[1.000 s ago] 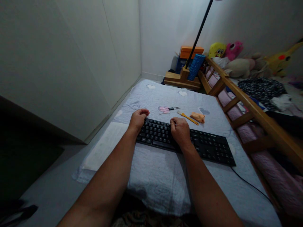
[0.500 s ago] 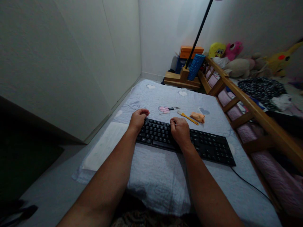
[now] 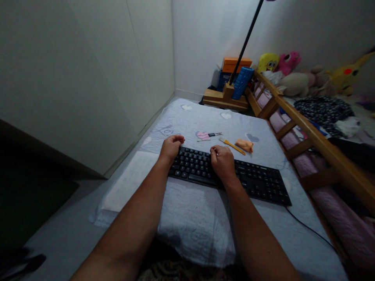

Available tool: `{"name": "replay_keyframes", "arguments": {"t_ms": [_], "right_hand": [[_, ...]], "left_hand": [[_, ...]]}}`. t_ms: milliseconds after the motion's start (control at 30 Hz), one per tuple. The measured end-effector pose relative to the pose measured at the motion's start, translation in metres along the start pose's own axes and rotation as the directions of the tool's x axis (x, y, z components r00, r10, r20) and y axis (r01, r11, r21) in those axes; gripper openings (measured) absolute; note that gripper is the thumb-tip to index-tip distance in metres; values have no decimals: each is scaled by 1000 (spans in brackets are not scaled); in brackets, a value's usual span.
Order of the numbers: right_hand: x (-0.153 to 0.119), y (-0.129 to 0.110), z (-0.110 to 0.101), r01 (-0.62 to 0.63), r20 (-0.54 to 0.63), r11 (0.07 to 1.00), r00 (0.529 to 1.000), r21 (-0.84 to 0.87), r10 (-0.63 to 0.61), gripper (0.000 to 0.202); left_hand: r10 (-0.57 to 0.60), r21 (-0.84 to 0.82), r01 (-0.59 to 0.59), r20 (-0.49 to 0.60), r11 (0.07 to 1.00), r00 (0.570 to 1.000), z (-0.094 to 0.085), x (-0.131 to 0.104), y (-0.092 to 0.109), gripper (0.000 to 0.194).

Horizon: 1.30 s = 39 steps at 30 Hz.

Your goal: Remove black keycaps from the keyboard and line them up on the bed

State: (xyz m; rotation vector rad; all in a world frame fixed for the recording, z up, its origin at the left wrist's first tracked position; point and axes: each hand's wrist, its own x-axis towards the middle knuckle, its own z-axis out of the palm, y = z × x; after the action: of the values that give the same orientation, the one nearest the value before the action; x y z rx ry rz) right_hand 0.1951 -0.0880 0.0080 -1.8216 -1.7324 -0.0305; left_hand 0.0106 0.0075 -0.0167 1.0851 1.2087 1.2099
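Head: keyboard (image 3: 195,163) partly behind hands (image 3: 223,160)

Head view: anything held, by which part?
Cannot tell: left hand at left end of the keyboard, right hand over its middle; any grip is hidden.

Black keyboard (image 3: 195,164), heart-patterned pale-blue cloth (image 3: 193,214)

Black keyboard (image 3: 260,182) lying on pale heart-patterned cloth (image 3: 193,210). Left hand (image 3: 170,148) at its far left corner, loosely curled. Right hand (image 3: 224,159) over the middle keys, bunched; too dim to say whether it pinches anything. Beyond: yellow-handled brush (image 3: 234,147), orange bundle (image 3: 244,145) just beside.
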Motion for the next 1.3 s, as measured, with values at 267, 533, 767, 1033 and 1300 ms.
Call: {"name": "replay_keyframes", "arguments": {"t_ms": [267, 533, 767, 1033, 1300], "right_hand": [[1, -1, -1, 3, 1, 1000, 1000, -6, -3, 23], [0, -2, -2, -4, -3, 1000, 1000, -15, 4, 23], [1, 0, -1, -10, -6, 1000, 1000, -8, 10, 24], [1, 1, -1, -22, -8, 1000, 1000, 14, 22, 24], [1, 0, -1, -24, -8, 1000, 1000, 13, 24, 23]], "left_hand": [[-2, 14, 1, 4, 1000, 1000, 0, 0, 2, 27], [1, 7, -1, 7, 1000, 1000, 0, -1, 1, 28], [5, 9, -6, 5, 1000, 1000, -1, 1, -1, 28], [12, -12, -12, 4, 1000, 1000, 0, 1, -1, 27], [4, -4, -4, 4, 1000, 1000, 0, 0, 2, 27]]}}
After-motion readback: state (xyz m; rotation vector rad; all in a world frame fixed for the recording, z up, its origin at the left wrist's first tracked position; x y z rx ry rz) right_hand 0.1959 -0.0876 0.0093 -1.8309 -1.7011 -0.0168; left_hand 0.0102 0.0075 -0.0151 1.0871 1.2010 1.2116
